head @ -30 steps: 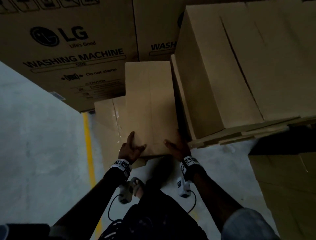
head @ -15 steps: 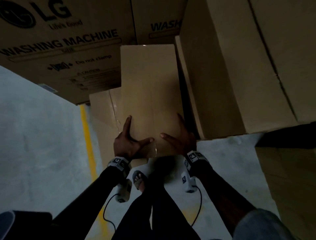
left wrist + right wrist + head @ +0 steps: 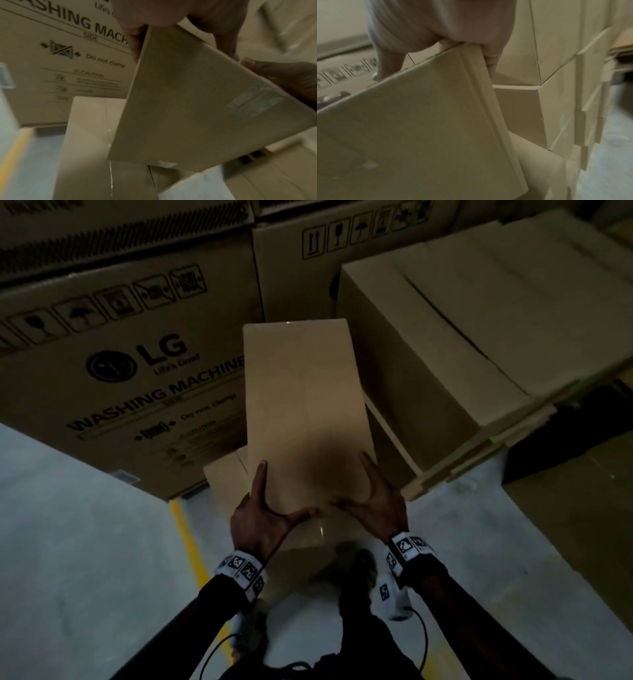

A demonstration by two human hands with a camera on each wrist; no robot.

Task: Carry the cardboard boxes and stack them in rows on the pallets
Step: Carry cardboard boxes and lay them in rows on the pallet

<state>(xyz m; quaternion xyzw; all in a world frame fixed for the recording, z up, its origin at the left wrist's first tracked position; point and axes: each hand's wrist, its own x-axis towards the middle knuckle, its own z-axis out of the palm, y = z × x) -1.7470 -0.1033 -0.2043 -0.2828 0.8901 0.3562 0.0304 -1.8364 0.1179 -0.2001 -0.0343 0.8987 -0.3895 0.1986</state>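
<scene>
- Fingers (image 3: 257, 484) of the left hand (image 3: 255, 522) lie straight up the left side of the box (image 3: 305, 412), with the thumb stretched across its near edge; the right hand (image 3: 375, 508) mirrors this on the other side, so the box is clamped between two flat palms rather than curled fingers.
- From the wrist views the box is clear of the lower box (image 3: 89, 135) beneath it, held in the air between the printed washing-machine carton (image 3: 113, 364) on the left and the stack of plain boxes (image 3: 445, 344) on the right.
- Done well, I'd say, the lift calls for even squeeze from both sides and the box kept level, since nothing supports it from below.
- Sliding a few fingers under the bottom edge would likely make the carry safer; smooth card can slip from a side press.
- Turning towards the pallet needs care: the stack on the right sits just beside the box and a corner could catch it.
- Plain brown cardboard, matt and smooth, forms a long rectangular shape with crisp corners and a taped seam along the top.
- Underfoot, the floor (image 3: 68, 525) looks like pale concrete with a yellow line (image 3: 186, 529) painted on it.
</scene>
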